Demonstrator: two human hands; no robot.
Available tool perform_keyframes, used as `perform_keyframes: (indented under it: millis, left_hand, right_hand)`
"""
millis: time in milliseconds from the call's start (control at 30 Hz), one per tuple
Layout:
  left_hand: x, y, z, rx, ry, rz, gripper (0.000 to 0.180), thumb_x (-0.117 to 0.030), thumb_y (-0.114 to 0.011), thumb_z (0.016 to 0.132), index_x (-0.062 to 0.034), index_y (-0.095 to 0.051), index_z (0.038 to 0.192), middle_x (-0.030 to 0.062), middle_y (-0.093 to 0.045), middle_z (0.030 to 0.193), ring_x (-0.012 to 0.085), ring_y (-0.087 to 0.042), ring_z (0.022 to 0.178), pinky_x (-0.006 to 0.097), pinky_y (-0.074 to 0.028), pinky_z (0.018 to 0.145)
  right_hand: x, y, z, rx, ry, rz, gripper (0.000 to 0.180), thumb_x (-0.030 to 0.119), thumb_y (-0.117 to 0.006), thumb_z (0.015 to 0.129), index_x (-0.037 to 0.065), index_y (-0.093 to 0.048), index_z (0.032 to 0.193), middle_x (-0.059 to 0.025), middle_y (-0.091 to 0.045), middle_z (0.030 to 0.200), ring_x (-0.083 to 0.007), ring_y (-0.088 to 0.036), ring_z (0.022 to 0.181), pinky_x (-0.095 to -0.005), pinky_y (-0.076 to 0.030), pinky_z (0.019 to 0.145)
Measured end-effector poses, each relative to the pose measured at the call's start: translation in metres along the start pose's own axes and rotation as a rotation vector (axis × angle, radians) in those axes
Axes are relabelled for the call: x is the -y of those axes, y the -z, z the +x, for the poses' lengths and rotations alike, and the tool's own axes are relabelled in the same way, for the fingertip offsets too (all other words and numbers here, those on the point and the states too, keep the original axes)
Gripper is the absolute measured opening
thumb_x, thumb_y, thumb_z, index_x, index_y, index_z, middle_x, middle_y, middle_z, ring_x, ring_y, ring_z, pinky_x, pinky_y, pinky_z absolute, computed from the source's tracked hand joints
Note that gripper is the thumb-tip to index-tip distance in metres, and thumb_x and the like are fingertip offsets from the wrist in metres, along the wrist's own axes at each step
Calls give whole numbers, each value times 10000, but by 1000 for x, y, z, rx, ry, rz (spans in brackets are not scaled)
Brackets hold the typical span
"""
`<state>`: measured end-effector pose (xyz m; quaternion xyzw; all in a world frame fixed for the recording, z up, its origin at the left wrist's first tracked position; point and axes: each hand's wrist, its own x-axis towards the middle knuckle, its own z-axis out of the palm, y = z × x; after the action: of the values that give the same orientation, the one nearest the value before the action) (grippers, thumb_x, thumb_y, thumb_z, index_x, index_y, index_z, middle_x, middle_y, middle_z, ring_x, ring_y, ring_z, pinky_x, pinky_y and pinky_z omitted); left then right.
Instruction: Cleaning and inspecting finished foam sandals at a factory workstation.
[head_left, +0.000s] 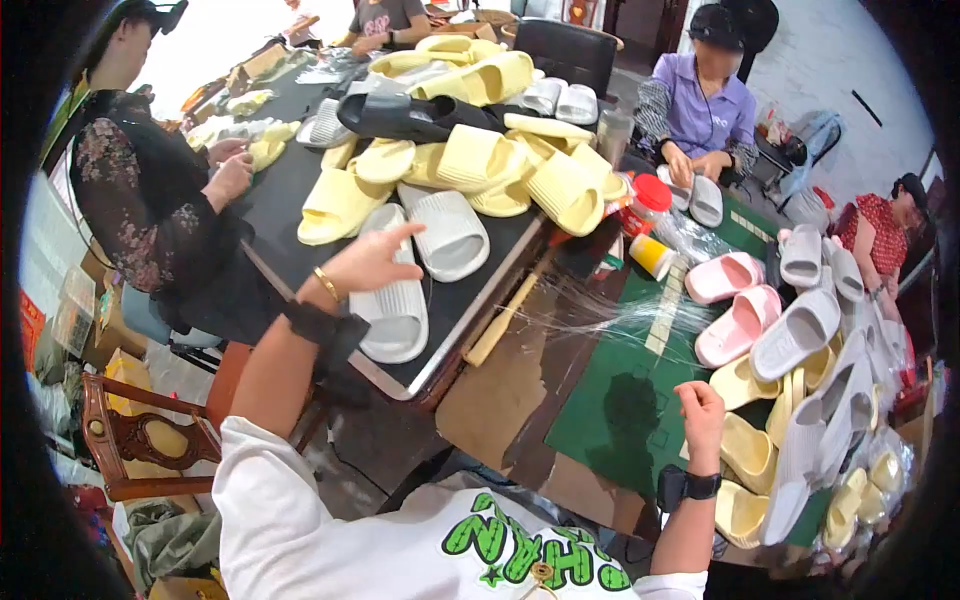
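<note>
My left hand (372,264), with a gold bracelet and a black wrist strap, reaches over a pair of grey slippers at the near edge of the black table. Its fingers are spread, with thumb and forefinger apart. One grey slipper (447,235) lies just beyond the fingertips. The other grey slipper (390,325) is partly hidden under my hand and wrist. My right hand (701,402) hangs over the green mat (600,405), left of the slipper pile. Its fingers are curled in, and nothing shows in them.
Yellow slippers (478,160) and black slippers (420,118) heap on the black table. Pink slippers (738,325) and more grey and yellow ones pile at right. Clear plastic film (600,310), a yellow cup (651,256) and a red-lidded jar (650,195) lie between. Co-workers handle slippers around.
</note>
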<state>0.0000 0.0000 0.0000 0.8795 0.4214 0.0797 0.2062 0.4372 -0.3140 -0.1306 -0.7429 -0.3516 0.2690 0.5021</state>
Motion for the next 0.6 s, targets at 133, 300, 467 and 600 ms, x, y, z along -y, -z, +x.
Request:
perform_keyframes:
  millis: [133, 300, 467, 600]
  left_hand:
    - [-6, 4, 13, -95, 51, -96, 790, -257, -760, 753, -76, -384, 1424, 219, -591, 1220, 336, -602, 1062, 396, -477, 916]
    - [6, -15, 56, 46, 87, 74, 939, -274, -815, 672, 9, -333, 1427, 272, -587, 1173, 359, -592, 1059, 409, -475, 920]
    - [29, -13, 73, -45, -7, -151, 921, -253, -851, 621, 61, -391, 1355, 194, -604, 1186, 285, -579, 1083, 365, -461, 939]
    - [49, -7, 54, -88, 232, -363, 715, -109, -851, 582, 30, -546, 1214, 131, -658, 1020, 233, -636, 892, 352, -524, 776]
  right_hand:
    - [20, 52, -46, -45, -63, 61, 125, 115, -617, 896, 9, -684, 893, 23, -570, 702, -32, -464, 581, -193, -346, 500]
    - [17, 102, -94, -292, -4, 204, 246, 30, -575, 885, -17, -638, 1118, 26, -543, 694, -31, -429, 551, -174, -319, 483]
    - [11, 118, -136, -446, 135, 527, 344, -17, -555, 878, -39, -560, 1221, 26, -504, 683, -42, -400, 532, -190, -319, 473]
    - [12, 104, -137, -341, 58, 523, 183, 36, -561, 893, -49, -658, 1023, -21, -592, 754, -73, -485, 594, -216, -386, 532]
